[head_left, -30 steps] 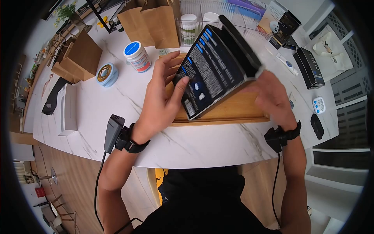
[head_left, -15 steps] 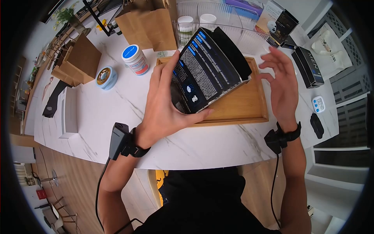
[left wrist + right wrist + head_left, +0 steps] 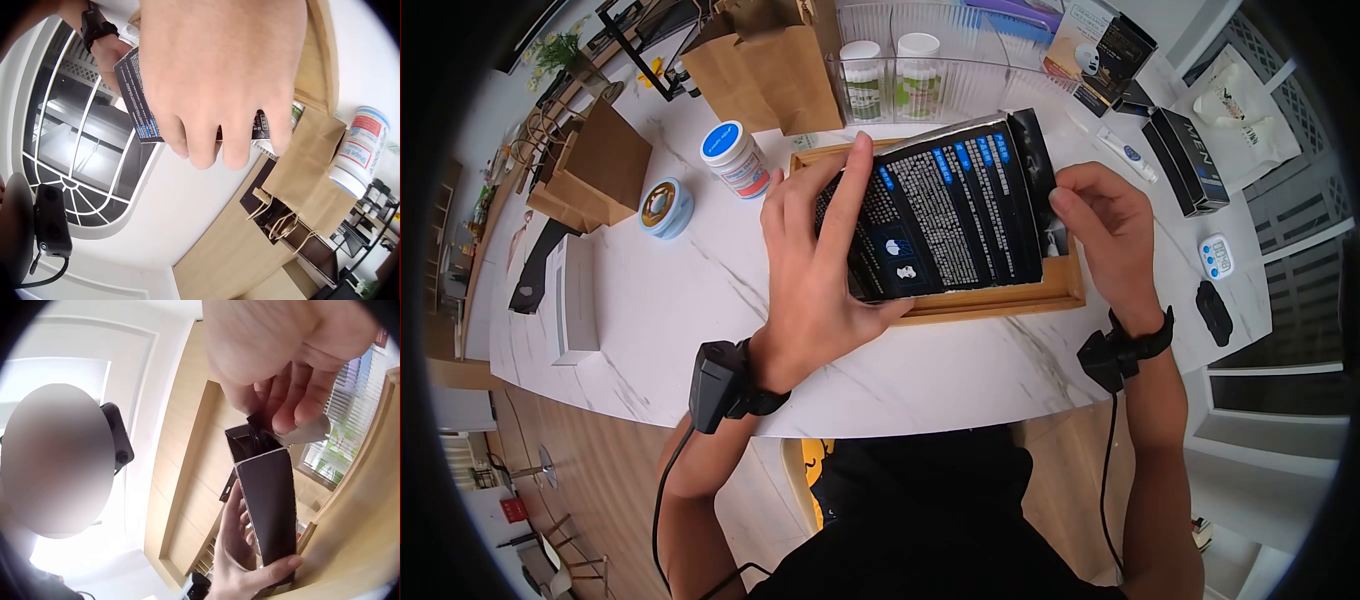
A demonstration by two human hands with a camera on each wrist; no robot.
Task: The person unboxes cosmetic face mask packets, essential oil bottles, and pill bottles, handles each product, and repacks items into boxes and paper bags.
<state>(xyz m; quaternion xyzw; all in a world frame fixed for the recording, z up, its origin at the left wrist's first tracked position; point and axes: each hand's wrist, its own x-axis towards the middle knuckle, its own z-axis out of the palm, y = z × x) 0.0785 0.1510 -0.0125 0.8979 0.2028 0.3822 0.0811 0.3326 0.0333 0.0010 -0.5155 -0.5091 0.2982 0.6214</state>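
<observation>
A black carton (image 3: 945, 210) printed with white and blue text is held tilted over a wooden tray (image 3: 1000, 307). My left hand (image 3: 815, 265) grips its left end, fingers spread across one side and thumb along the lower edge. In the left wrist view the back of the left hand (image 3: 225, 81) hides much of the carton (image 3: 130, 94). At the carton's right end my right hand (image 3: 1110, 235) pinches an end flap between thumb and fingers. The right wrist view shows that end standing open, dark inside, with a pale flap (image 3: 312, 432) beside the fingertips.
Behind the tray stands a clear organizer (image 3: 975, 75) with two white-capped bottles. To the left are a white tub with a blue lid (image 3: 735, 160), a light-blue jar (image 3: 666, 207) and brown paper bags (image 3: 765, 80). A black box (image 3: 1185, 160), a tube (image 3: 1128, 155) and a timer (image 3: 1216, 257) lie right.
The carton has swung from a steep slant to nearly level and lower over the tray. My right hand moved off its end, then came back in to pinch the flap.
</observation>
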